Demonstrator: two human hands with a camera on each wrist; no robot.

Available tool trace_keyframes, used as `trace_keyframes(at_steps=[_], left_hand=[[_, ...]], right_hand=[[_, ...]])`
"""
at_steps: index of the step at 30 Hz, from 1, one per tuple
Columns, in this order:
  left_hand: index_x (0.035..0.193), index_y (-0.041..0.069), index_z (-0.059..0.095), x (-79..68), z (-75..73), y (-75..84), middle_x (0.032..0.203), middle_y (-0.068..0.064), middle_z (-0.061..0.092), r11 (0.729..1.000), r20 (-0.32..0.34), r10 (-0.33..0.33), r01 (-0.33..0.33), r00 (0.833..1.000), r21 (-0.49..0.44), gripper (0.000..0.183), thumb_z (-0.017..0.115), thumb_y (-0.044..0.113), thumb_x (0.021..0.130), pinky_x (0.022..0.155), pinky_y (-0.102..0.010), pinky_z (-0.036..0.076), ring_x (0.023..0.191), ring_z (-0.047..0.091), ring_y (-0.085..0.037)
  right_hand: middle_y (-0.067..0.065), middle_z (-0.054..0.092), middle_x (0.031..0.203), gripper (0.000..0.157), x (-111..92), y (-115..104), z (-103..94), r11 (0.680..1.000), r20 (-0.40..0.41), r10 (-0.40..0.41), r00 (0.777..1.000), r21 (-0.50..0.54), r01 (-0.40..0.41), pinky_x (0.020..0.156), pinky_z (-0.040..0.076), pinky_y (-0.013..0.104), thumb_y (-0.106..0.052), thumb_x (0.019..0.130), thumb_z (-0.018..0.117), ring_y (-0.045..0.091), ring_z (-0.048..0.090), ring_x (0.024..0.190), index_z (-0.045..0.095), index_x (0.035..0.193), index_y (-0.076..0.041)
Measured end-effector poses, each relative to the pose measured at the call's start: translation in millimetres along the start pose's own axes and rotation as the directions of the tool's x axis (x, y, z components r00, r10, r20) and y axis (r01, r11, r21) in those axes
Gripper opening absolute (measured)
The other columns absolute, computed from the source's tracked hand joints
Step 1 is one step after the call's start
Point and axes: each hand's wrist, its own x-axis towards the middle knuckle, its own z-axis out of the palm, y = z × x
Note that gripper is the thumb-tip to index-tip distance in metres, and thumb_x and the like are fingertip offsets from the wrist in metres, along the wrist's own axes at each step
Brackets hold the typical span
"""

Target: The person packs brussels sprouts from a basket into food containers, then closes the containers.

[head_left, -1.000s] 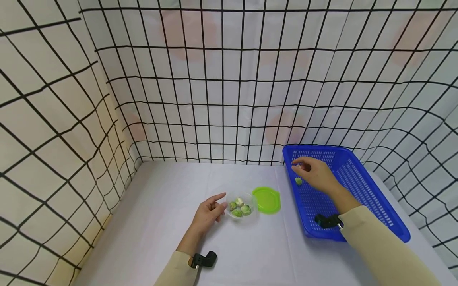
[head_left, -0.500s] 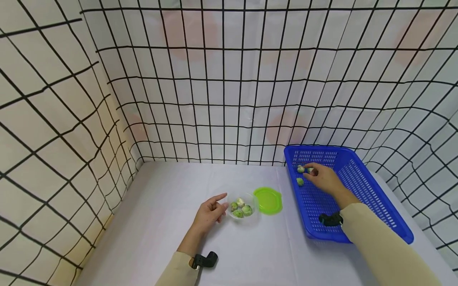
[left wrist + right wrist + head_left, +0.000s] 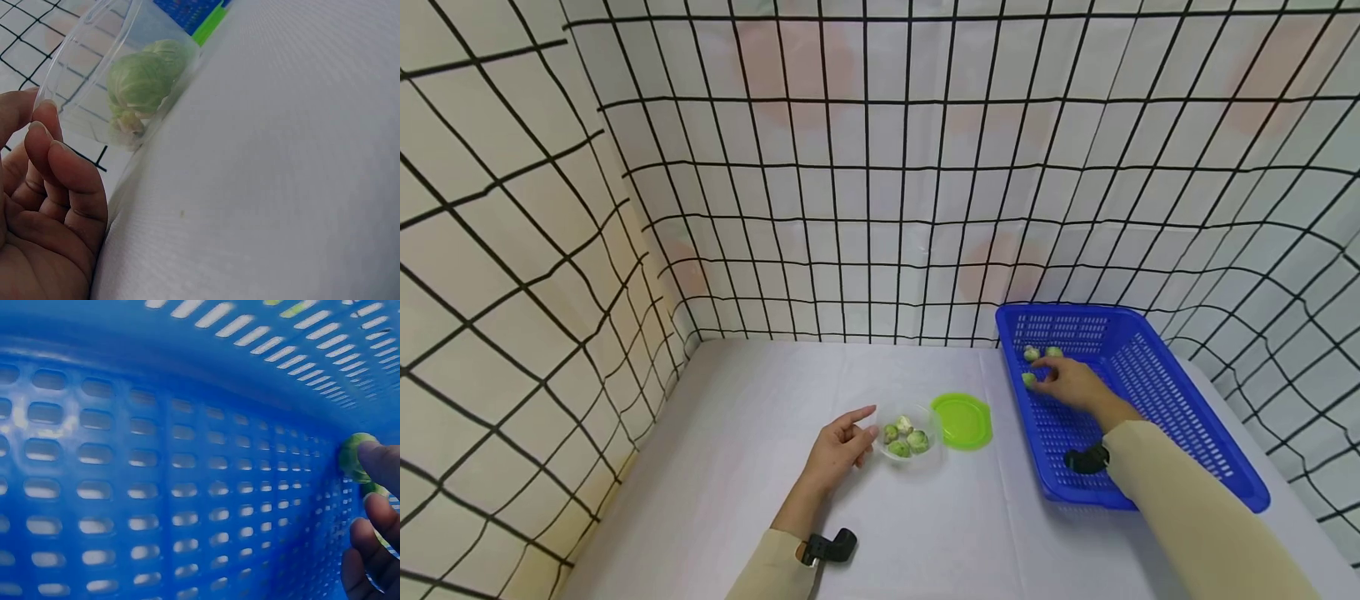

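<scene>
My left hand [image 3: 838, 450] stands at the left side of a clear plastic tub [image 3: 94, 69], its thumb and a fingertip at the rim. Several green Brussels sprouts [image 3: 140, 81] lie in the tub. Inside the blue basket [image 3: 1043, 479], my right hand [image 3: 1071, 385] reaches to a Brussels sprout [image 3: 1028, 380] near the left wall. In the right wrist view, the thumb [image 3: 381, 464] overlaps a sprout [image 3: 351, 453], with the other fingers spaced away from it. Two more sprouts, one whitish [image 3: 1032, 353] and one green [image 3: 1054, 352], sit just beyond that hand.
A bright green lid [image 3: 961, 421] lies flat to the right of the tub. White cloth [image 3: 760, 400] covers the table. Black wire grid panels [image 3: 865, 221] stand behind and at both sides, close to the basket's far edge.
My right hand has moved over the basket, first right from the whitish sprout, then toward the front sprout. The green sprout it was handling now lies apart. My left hand stays at the tub.
</scene>
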Motion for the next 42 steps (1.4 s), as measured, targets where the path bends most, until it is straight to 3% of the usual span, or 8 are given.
trace_keyframes(at_steps=[11, 26, 42], left_hand=[[0.142, 0.009, 0.06, 2.6, -1.4, -4.1, 0.076, 0.001, 0.061, 1.0, 0.016, -0.008, 0.008, 1.0, 0.005, 0.049, 0.072, 0.023, 0.097, 0.056, -0.022, 0.044, 0.059, 0.051, -0.009], [0.142, 0.009, 0.06, 1.6, 0.4, -2.8, 0.075, 0.0, 0.061, 1.0, -0.002, -0.009, 0.009, 1.0, 0.012, 0.047, 0.071, 0.021, 0.098, 0.054, -0.023, 0.043, 0.058, 0.05, -0.01], [0.142, 0.009, 0.06, 1.7, -2.4, -5.0, 0.075, 0.003, 0.06, 0.999, 0.018, 0.004, -0.005, 1.0, 0.034, 0.05, 0.071, 0.027, 0.097, 0.055, -0.021, 0.044, 0.059, 0.051, -0.008]], right_hand=[[0.009, 0.064, 0.089, 0.041, 9, 8, 7.8, 0.999, -0.011, -0.022, 1.0, -0.038, 0.022, 0.066, 0.043, 0.033, -0.031, 0.094, 0.073, 0.021, 0.055, 0.077, 0.068, 0.123, -0.003], [0.007, 0.063, 0.086, 0.039, 8, 3, 9.4, 0.999, -0.019, -0.023, 1.0, -0.032, 0.023, 0.064, 0.042, 0.032, -0.028, 0.094, 0.073, 0.02, 0.054, 0.074, 0.067, 0.122, -0.002], [0.01, 0.062, 0.091, 0.043, 4, -13, -2.6, 0.999, -0.122, 0.0, 0.992, -0.04, -0.005, 0.066, 0.041, 0.033, -0.028, 0.096, 0.07, 0.022, 0.054, 0.078, 0.064, 0.13, -0.001]])
